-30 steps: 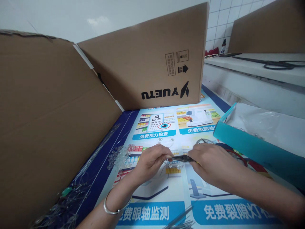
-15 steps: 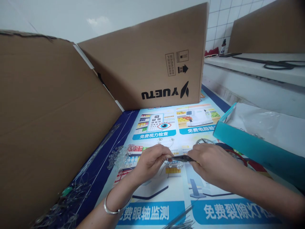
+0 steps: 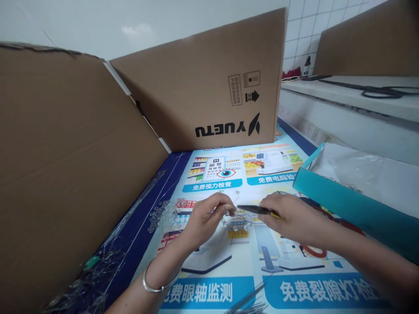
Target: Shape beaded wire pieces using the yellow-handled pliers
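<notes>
My left hand (image 3: 209,216) is closed in a pinch on a thin wire strung with clear beads. Several of these beads (image 3: 236,227) hang just below and right of the fingertips. Wrapped around a pair of pliers (image 3: 253,209), my right hand (image 3: 281,211) keeps the dark jaws pointing left, close to the left fingertips. A bit of yellow handle shows by the right fingers. Whether the jaw tips touch the wire is too small to tell. Left of my left hand lies a pile of clear beads (image 3: 161,216).
Cardboard panels (image 3: 196,87) stand at the left and back. A teal box (image 3: 347,196) with a plastic bag sits at right. Wires and a green piece (image 3: 92,262) lie at lower left, more cut wires (image 3: 248,303) at the front edge. A shelf (image 3: 353,89) carries a black cable.
The pliers have come away from the left fingertips, moving slightly up, and their yellow handle now shows. My left hand keeps its pinch with little movement.
</notes>
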`<state>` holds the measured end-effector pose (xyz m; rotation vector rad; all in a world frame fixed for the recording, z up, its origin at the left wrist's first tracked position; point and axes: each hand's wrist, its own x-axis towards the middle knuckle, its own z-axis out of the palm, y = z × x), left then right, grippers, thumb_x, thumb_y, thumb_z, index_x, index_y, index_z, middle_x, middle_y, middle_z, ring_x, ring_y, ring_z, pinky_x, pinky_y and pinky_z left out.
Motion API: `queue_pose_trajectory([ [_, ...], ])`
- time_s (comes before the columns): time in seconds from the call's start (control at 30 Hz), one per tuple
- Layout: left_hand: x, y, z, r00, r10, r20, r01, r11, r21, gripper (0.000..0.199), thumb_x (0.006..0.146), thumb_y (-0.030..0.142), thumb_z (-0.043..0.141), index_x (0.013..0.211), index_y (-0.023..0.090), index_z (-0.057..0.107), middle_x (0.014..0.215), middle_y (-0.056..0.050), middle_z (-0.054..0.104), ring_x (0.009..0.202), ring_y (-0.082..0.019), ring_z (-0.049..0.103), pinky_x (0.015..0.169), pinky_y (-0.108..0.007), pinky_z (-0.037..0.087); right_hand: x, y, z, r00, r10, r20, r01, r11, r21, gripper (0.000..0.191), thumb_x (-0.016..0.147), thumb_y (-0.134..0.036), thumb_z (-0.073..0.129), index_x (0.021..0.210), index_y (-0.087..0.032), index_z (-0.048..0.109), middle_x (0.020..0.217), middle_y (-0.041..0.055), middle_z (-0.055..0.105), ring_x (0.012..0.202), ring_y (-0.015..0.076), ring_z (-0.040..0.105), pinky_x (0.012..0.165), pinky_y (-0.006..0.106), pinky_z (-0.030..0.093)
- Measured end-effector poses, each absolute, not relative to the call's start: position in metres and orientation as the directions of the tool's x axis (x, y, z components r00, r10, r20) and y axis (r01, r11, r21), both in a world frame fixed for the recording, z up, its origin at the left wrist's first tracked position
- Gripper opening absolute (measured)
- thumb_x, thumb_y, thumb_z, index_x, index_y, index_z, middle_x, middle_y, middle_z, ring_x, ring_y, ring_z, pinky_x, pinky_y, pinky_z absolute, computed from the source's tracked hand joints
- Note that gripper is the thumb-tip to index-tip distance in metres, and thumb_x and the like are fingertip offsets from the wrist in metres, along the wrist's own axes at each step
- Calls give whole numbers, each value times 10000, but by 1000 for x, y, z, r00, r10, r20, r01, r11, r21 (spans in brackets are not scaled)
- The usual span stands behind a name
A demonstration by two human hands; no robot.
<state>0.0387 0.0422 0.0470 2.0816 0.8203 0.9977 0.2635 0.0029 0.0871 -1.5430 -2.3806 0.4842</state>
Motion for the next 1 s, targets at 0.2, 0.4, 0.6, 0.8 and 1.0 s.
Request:
queue_pose_trajectory([
  [0.2,46,40,43,438,850,293,117,-377,919,134,873,266,458,823,157,518,749,-20,586,676,-123,586,645,-266,463,251,10,62,-376,924,74,584,298,-755,147,776,-308,524,815,-178,578,748,-14,569,658,111,488,560,214,341],
  [0.4,49,38,40,466,844,265,81,-339,937,137,869,266,468,807,151,510,735,-17,570,665,-123,578,626,-262,456,240,6,49,-336,930,147,500,308,-809,190,786,-272,494,631,-169,461,620,-42,441,609,92,423,550,209,315],
  [0.6,47,39,43,513,820,254,184,-394,900,173,876,269,454,794,143,541,718,-27,581,662,-122,567,641,-262,441,241,4,49,-290,949,123,504,261,-823,217,789,-288,484,615,-178,417,591,-54,386,579,87,382,513,208,276],
  [0.8,48,39,42,481,836,262,179,-387,905,171,869,284,464,789,148,530,703,-22,581,647,-120,563,627,-256,448,239,3,50,-316,939,139,517,293,-804,208,783,-258,483,606,-177,412,594,-51,392,578,85,383,517,205,283],
  [1.0,46,39,43,513,816,266,196,-413,889,172,865,284,473,785,148,543,706,-28,591,664,-122,561,643,-256,451,237,2,50,-310,939,150,539,303,-786,187,787,-256,480,624,-173,444,610,-45,419,599,92,409,540,213,293],
])
